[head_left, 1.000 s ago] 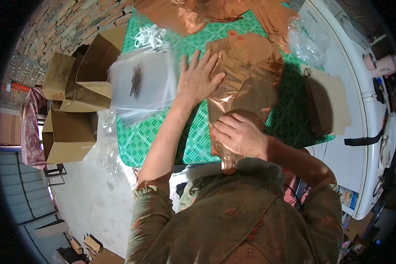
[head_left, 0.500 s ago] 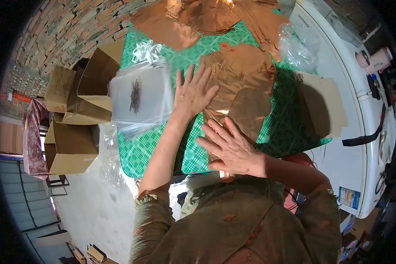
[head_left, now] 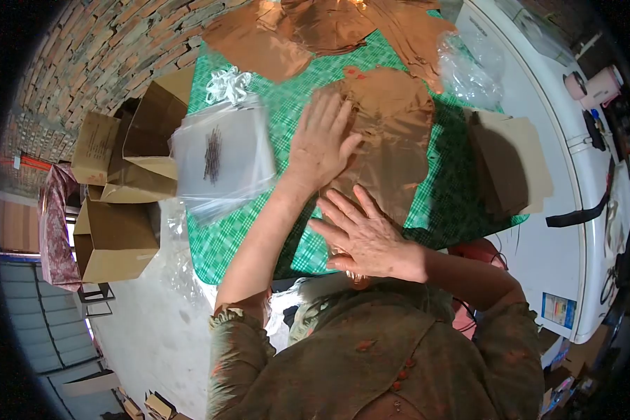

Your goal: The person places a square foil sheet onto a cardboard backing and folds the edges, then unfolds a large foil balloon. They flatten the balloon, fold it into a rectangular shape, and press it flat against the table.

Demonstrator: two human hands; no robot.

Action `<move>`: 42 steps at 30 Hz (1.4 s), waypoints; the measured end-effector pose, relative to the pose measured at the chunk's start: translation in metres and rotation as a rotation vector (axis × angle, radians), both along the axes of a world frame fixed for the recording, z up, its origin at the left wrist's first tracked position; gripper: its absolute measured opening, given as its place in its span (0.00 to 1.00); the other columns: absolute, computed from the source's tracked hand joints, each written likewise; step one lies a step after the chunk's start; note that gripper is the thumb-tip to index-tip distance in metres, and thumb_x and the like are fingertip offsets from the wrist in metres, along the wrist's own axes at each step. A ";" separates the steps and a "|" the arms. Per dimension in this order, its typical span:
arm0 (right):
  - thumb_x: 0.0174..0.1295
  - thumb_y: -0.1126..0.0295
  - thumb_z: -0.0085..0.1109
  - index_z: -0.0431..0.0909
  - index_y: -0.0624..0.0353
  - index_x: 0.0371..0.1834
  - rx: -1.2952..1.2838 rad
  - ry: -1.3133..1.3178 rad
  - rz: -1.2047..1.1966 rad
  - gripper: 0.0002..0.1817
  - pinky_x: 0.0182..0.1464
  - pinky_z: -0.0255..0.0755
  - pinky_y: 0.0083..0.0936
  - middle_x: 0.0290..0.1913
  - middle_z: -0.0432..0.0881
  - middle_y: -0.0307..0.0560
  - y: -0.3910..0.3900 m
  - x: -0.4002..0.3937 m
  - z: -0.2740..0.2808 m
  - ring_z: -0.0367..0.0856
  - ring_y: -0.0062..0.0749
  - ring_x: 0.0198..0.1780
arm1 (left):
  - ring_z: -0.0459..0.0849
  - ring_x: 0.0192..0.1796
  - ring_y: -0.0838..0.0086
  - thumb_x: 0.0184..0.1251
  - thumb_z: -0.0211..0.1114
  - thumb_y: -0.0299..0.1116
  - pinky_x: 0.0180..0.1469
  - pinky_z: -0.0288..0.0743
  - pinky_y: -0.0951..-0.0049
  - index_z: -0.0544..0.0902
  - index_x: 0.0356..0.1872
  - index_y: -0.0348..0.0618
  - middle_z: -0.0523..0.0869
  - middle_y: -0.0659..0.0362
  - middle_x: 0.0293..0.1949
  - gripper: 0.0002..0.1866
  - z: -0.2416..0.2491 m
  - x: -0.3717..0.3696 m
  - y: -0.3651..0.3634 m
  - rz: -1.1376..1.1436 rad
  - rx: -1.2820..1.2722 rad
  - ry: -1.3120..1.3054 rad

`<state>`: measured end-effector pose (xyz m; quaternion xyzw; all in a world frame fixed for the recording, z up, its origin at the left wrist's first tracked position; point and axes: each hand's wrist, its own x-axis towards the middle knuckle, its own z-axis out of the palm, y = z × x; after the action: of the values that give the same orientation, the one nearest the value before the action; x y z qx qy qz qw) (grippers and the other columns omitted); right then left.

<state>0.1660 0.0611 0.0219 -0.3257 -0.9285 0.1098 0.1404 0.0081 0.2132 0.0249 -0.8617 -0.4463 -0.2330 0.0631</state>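
Observation:
A shiny copper-coloured foil sheet (head_left: 392,133) lies on the green checked tablecloth (head_left: 220,255), its narrow end reaching the table's near edge. My left hand (head_left: 320,140) rests open on the foil's left part, fingers pointing away from me. Lower down, my right hand (head_left: 367,234) lies across the narrow end with its fingers spread. Neither hand grasps anything. Left of my left hand is a stack of clear plastic bags (head_left: 248,143) with a bunch of thin dark strips (head_left: 213,155) on top.
More copper foil pieces (head_left: 266,42) lie at the far edge. White cords (head_left: 229,85) sit behind the bags. Crumpled clear plastic (head_left: 469,70) and flat cardboard (head_left: 514,161) are at the right, beside a white appliance (head_left: 539,259). Open cardboard boxes (head_left: 122,234) stand at the left.
My left hand has slid right and slightly forward, further onto the foil. My right hand has stayed almost in place. The view has shifted slightly.

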 end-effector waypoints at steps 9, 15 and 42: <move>0.66 0.36 0.62 0.68 0.49 0.80 -0.012 0.025 -0.016 0.45 0.84 0.31 0.66 0.85 0.57 0.56 -0.002 -0.001 -0.010 0.43 0.51 0.89 | 0.58 0.85 0.52 0.83 0.49 0.59 0.85 0.47 0.47 0.66 0.82 0.49 0.64 0.48 0.82 0.36 -0.020 0.014 -0.007 0.020 -0.103 0.050; 0.66 0.37 0.59 0.67 0.44 0.81 -0.029 0.026 -0.007 0.42 0.85 0.29 0.66 0.85 0.59 0.49 -0.017 -0.002 -0.011 0.44 0.47 0.88 | 0.61 0.83 0.48 0.80 0.54 0.58 0.84 0.50 0.46 0.71 0.79 0.46 0.68 0.45 0.80 0.35 -0.021 0.014 -0.006 -0.005 -0.071 -0.007; 0.73 0.57 0.55 0.81 0.61 0.58 0.487 -0.204 -0.433 0.21 0.71 0.66 0.51 0.68 0.78 0.54 0.212 0.081 -0.002 0.74 0.52 0.70 | 0.55 0.86 0.53 0.82 0.50 0.59 0.86 0.45 0.48 0.67 0.82 0.50 0.62 0.48 0.84 0.36 -0.021 0.014 -0.006 0.034 -0.147 0.040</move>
<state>0.2471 0.2733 0.0200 -0.4816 -0.8460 -0.1805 0.1405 0.0219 0.2070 0.0038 -0.8607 -0.4755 -0.1813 0.0124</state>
